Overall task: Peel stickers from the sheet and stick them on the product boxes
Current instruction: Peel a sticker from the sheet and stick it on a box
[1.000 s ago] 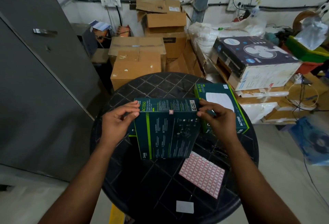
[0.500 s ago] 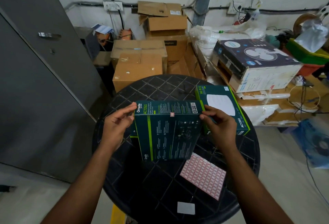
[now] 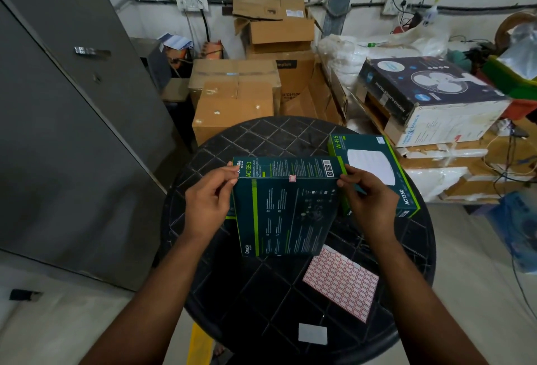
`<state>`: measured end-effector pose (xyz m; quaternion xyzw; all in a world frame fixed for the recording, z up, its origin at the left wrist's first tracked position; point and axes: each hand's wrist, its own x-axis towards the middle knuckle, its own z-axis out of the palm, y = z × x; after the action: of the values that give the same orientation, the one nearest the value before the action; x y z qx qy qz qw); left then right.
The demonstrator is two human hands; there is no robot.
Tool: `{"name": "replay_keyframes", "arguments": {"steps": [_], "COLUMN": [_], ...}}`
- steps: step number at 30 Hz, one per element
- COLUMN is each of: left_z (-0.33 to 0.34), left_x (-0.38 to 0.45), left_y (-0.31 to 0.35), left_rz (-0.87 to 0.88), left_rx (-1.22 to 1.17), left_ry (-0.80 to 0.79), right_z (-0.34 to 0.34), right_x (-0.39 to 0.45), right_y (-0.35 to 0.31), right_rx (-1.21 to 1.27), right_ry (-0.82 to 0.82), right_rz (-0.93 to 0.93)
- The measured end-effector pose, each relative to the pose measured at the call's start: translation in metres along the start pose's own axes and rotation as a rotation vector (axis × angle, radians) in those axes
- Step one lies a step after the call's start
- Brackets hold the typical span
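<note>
I hold a dark green product box (image 3: 286, 213) tilted up above the round black table (image 3: 261, 300). My left hand (image 3: 207, 202) grips its top left corner and my right hand (image 3: 369, 200) grips its top right corner. A small pink-edged sticker (image 3: 292, 178) sits on the box's top edge, midway between my hands. The sticker sheet (image 3: 341, 282), white with rows of red-outlined stickers, lies flat on the table below my right hand. A second green box (image 3: 374, 167) lies flat behind my right hand, partly hidden by it.
A small white paper piece (image 3: 312, 333) lies near the table's front edge. A grey metal cabinet (image 3: 66, 132) stands at the left. Cardboard cartons (image 3: 235, 103) are stacked behind the table, and a fan carton (image 3: 430, 97) with clutter and cables fills the right.
The box stays gripped between both hands with the sticker on its top edge. It has shifted only slightly as the view moved.
</note>
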<state>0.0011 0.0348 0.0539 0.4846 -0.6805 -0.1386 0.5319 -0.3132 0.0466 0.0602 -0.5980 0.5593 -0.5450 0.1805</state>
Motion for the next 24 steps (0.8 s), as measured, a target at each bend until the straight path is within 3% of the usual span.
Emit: {"name": "replay_keyframes", "arguments": {"steps": [2, 8, 12, 16, 21, 24], "left_z": [0.001, -0.009, -0.004, 0.008, 0.009, 0.017], "left_x": [0.002, 0.001, -0.002, -0.008, -0.004, -0.005], "left_y": [0.0, -0.006, 0.001, 0.007, 0.008, 0.011], "left_rz": [0.025, -0.225, -0.225, -0.157, -0.058, -0.057], "left_rx": [0.037, -0.283, -0.235, -0.153, 0.033, 0.012], "left_ry": [-0.007, -0.107, -0.026, 0.038, -0.044, -0.005], "right_z": [0.002, -0.005, -0.007, -0.002, 0.001, 0.015], "right_x": [0.0, -0.006, -0.006, -0.011, 0.001, -0.001], "right_y": [-0.003, -0.003, -0.007, -0.011, -0.024, -0.022], "right_rx": [-0.05, -0.015, -0.003, -0.179, -0.365, -0.346], "right_ry": [0.013, -0.011, -0.021, -0.02, -0.102, -0.171], "right_rz": [-0.014, -0.023, -0.015, -0.068, -0.234, -0.246]}}
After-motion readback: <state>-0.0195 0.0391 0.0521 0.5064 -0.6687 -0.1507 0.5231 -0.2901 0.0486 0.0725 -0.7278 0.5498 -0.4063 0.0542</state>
